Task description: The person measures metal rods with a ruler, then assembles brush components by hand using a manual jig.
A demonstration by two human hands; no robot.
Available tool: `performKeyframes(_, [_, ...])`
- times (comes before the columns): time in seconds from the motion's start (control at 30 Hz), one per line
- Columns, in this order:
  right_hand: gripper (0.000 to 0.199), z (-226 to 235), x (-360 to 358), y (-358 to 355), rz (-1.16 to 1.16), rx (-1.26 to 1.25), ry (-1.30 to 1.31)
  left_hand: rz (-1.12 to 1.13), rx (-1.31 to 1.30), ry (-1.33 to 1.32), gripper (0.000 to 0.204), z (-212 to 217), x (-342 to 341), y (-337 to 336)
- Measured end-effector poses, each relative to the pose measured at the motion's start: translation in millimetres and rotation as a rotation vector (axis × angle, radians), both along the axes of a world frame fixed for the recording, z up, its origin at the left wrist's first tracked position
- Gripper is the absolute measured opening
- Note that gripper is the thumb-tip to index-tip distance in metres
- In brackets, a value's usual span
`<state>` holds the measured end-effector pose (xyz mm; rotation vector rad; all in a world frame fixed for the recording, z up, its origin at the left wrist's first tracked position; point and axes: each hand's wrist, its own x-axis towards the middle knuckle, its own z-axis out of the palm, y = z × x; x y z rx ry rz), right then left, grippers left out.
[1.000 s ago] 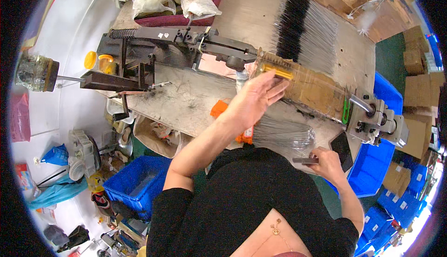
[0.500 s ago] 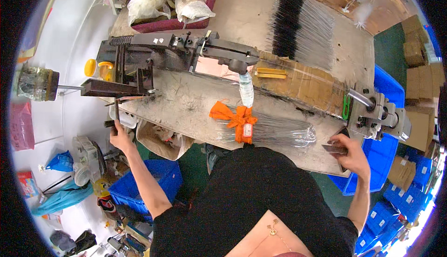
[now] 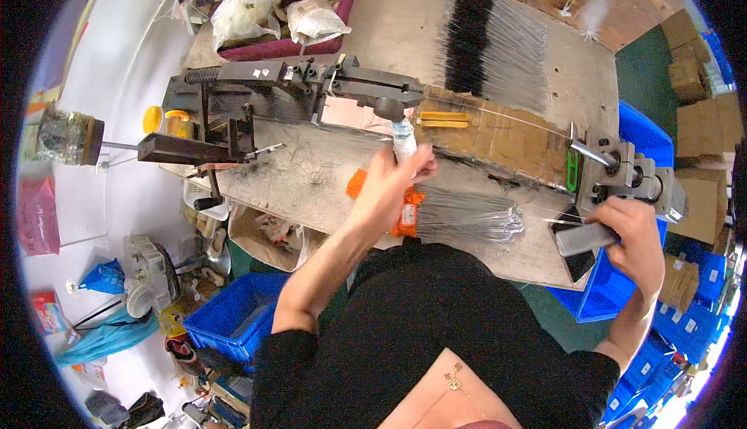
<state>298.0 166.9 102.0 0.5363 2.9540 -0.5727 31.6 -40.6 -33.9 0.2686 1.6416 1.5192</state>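
My left hand (image 3: 383, 192) is closed around the lower part of a handle (image 3: 403, 140) wrapped in clear plastic, which hangs from the black clamp (image 3: 393, 98) of the bench machine. Under that forearm lies a bundle of thin wires (image 3: 471, 215) tied with an orange cloth (image 3: 410, 210), partly covered. At the bench's right corner, my right hand (image 3: 634, 234) grips a flat grey block (image 3: 585, 238). Just below the block sits a black flat rectangular thing (image 3: 577, 264). Close to this hand is the machine's metal chuck end (image 3: 622, 172).
Black-bristled wire brushes (image 3: 469, 36) lie in a row at the back. A crank handle (image 3: 208, 203) hangs at the bench's left. A maroon tray (image 3: 342, 21) holds plastic bags and tape. Blue bins (image 3: 233, 316) stand below, and a yellow tool (image 3: 443, 119) rests on cardboard.
My left hand has left the crank at the left and moved right onto the plastic-wrapped handle. My right hand has moved right and slightly up, still gripping the block.
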Motion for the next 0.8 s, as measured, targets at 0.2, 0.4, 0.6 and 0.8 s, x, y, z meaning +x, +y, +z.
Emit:
performKeyframes(0.2, [0.024, 7.1, -28.4, -5.2, 0.248, 0.368, 0.075, -0.404, 1.049, -1.324, 0.064, 32.8, -17.3, 14.1])
performKeyframes(0.4, [0.026, 21.1, -82.0, -22.8, 0.479, 0.389, 0.326, -0.716, 0.380, 0.424, 0.074, 40.1, 27.0, 24.9])
performKeyframes(0.6, [0.036, -21.0, -101.4, 46.2, 0.038, 0.166, 0.116, -0.320, 0.272, 0.454, 0.035, 82.6, -12.4, 19.5])
performKeyframes(0.8, [0.029, -79.1, -113.4, 102.6, 0.039, -0.006, 0.172, -0.387, 0.092, 0.750, 0.033, 97.9, -51.2, 10.7])
